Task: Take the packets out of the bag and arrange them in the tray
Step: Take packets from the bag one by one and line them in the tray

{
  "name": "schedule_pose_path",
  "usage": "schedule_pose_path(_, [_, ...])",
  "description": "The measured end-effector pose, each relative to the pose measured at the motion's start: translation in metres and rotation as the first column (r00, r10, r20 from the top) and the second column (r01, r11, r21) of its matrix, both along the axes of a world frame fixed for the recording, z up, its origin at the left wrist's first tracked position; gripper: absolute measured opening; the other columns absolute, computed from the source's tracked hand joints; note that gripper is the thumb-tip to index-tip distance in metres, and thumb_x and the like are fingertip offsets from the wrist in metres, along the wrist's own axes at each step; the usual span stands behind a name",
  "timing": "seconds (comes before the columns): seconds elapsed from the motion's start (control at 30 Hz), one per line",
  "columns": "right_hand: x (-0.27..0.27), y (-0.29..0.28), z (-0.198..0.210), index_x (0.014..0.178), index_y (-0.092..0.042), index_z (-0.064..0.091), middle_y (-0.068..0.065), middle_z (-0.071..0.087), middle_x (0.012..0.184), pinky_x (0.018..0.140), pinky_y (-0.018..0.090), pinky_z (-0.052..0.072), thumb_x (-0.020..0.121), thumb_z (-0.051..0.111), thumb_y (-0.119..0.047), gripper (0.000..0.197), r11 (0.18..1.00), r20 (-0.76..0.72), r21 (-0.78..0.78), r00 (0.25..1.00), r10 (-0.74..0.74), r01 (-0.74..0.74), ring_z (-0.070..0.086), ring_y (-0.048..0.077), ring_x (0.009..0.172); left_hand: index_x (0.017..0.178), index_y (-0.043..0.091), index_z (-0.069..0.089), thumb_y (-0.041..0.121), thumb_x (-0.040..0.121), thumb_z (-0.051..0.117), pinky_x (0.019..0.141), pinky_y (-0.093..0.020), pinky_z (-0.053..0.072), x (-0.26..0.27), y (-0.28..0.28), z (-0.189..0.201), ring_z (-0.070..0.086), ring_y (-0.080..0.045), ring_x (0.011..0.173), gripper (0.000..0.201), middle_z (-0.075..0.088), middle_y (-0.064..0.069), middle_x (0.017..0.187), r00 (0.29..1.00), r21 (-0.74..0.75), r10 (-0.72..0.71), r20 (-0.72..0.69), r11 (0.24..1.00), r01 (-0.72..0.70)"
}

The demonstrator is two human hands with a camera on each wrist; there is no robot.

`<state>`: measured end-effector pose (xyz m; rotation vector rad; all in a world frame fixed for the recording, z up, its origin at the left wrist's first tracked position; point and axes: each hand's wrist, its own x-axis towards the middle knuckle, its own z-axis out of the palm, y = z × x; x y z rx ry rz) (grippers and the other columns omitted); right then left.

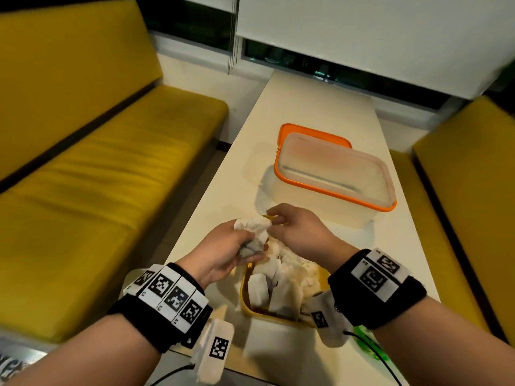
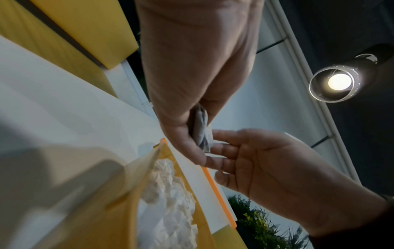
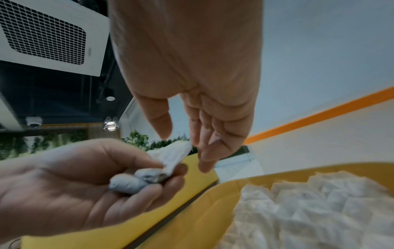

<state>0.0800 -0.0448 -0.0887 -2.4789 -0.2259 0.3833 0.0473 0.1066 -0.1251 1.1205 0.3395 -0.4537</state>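
White tissue wad (image 1: 253, 227) pinched by left fingers (image 3: 162, 192); right fingers (image 3: 204, 151) spread just beside it.
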Motion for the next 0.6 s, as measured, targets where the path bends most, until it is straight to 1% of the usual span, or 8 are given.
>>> schedule_pose_path(0.03, [-0.002, 0.002, -0.001, 0.113, -0.023, 0.061, -0.004, 0.063, 0.102, 0.075, 0.021, 0.042, 0.083, 0.062, -0.024, 0.030, 0.999, -0.018, 0.042, 1.000, 0.012, -0.011, 0.058, 0.016, 0.096, 0.097, 0.010, 0.062, -0.005, 0.092, 0.046, 0.072, -0.032, 0.060, -0.001, -0.002, 0.000, 0.069, -0.024, 0.086, 0.023, 0.069, -0.014, 0.096, 0.999, 0.011, -0.034, 0.015, 0.999, 0.034])
schedule_pose_path(0.13, [-0.005, 0.005, -0.003, 0.087, -0.023, 0.058, -0.007, 0.057, 0.080, 0.057, 0.017, 0.034, 0.082, 0.065, -0.020, 0.009, 0.997, 0.062, -0.023, 0.995, 0.076, -0.075, 0.053, 0.015, 0.078, 0.096, 0.011, 0.065, -0.004, 0.091, 0.049, 0.075, -0.033, 0.059, -0.004, -0.006, 0.002, 0.068, -0.023, 0.087, 0.023, 0.070, -0.012, 0.092, 0.996, 0.039, -0.083, 0.027, 0.996, 0.082])
schedule_pose_path(0.2, [-0.003, 0.003, -0.002, 0.082, -0.021, 0.058, -0.004, 0.057, 0.077, 0.056, 0.018, 0.036, 0.081, 0.069, -0.019, 0.011, 0.998, 0.081, -0.018, 0.995, 0.056, -0.055, 0.053, 0.016, 0.074, 0.098, 0.010, 0.063, -0.002, 0.092, 0.051, 0.074, -0.033, 0.060, -0.005, -0.005, 0.003, 0.068, -0.024, 0.088, 0.019, 0.070, -0.012, 0.094, 0.996, 0.056, -0.083, 0.020, 0.995, 0.082])
schedule_pose_path(0.27, [-0.002, 0.000, -0.001, 0.080, -0.020, 0.060, 0.002, 0.063, 0.077, 0.061, 0.023, 0.043, 0.079, 0.072, -0.017, 0.012, 0.999, 0.084, 0.021, 0.996, 0.025, -0.026, 0.060, 0.021, 0.075, 0.099, 0.009, 0.061, 0.000, 0.093, 0.052, 0.070, -0.031, 0.060, -0.007, -0.002, 0.002, 0.068, -0.025, 0.088, 0.015, 0.068, -0.014, 0.097, 0.998, 0.074, -0.064, 0.008, 0.995, 0.064])
schedule_pose_path(0.33, [-0.003, -0.001, -0.001, 0.081, -0.017, 0.063, 0.006, 0.067, 0.078, 0.065, 0.027, 0.047, 0.079, 0.071, -0.016, 0.009, 0.999, 0.089, 0.030, 0.996, 0.015, -0.017, 0.064, 0.023, 0.077, 0.098, 0.009, 0.061, 0.001, 0.092, 0.053, 0.068, -0.030, 0.060, -0.009, 0.002, 0.001, 0.068, -0.025, 0.087, 0.012, 0.067, -0.014, 0.100, 0.999, 0.101, -0.032, 0.007, 0.994, 0.031])
schedule_pose_path(0.43, [-0.002, 0.000, -0.002, 0.088, -0.013, 0.067, 0.005, 0.065, 0.082, 0.062, 0.024, 0.043, 0.080, 0.069, -0.018, 0.009, 0.996, 0.064, -0.061, 0.996, 0.065, -0.061, 0.060, 0.022, 0.078, 0.097, 0.008, 0.060, 0.002, 0.093, 0.052, 0.066, -0.028, 0.060, -0.010, 0.009, 0.001, 0.067, -0.021, 0.078, 0.011, 0.065, -0.012, 0.092, 0.998, 0.160, 0.051, 0.040, 0.986, -0.057])
schedule_pose_path(0.5, [-0.001, 0.004, -0.001, 0.092, -0.014, 0.068, 0.003, 0.064, 0.086, 0.063, 0.024, 0.043, 0.080, 0.069, -0.019, 0.013, 0.959, -0.044, -0.193, 0.978, 0.205, -0.209, 0.058, 0.019, 0.081, 0.098, 0.006, 0.059, 0.004, 0.095, 0.049, 0.065, -0.028, 0.059, -0.010, 0.014, 0.001, 0.066, -0.019, 0.073, 0.010, 0.065, -0.012, 0.086, 0.992, 0.192, 0.105, 0.068, 0.975, -0.116])
schedule_pose_path(0.6, [-0.004, 0.014, -0.004, 0.100, -0.017, 0.068, -0.003, 0.060, 0.090, 0.060, 0.021, 0.040, 0.082, 0.068, -0.022, 0.019, 0.821, -0.221, -0.342, 0.888, 0.403, -0.458, 0.053, 0.014, 0.082, 0.098, 0.006, 0.059, 0.006, 0.096, 0.049, 0.065, -0.027, 0.059, -0.011, 0.018, 0.001, 0.066, -0.019, 0.071, 0.010, 0.065, -0.011, 0.085, 0.986, 0.206, 0.143, 0.088, 0.966, -0.158])
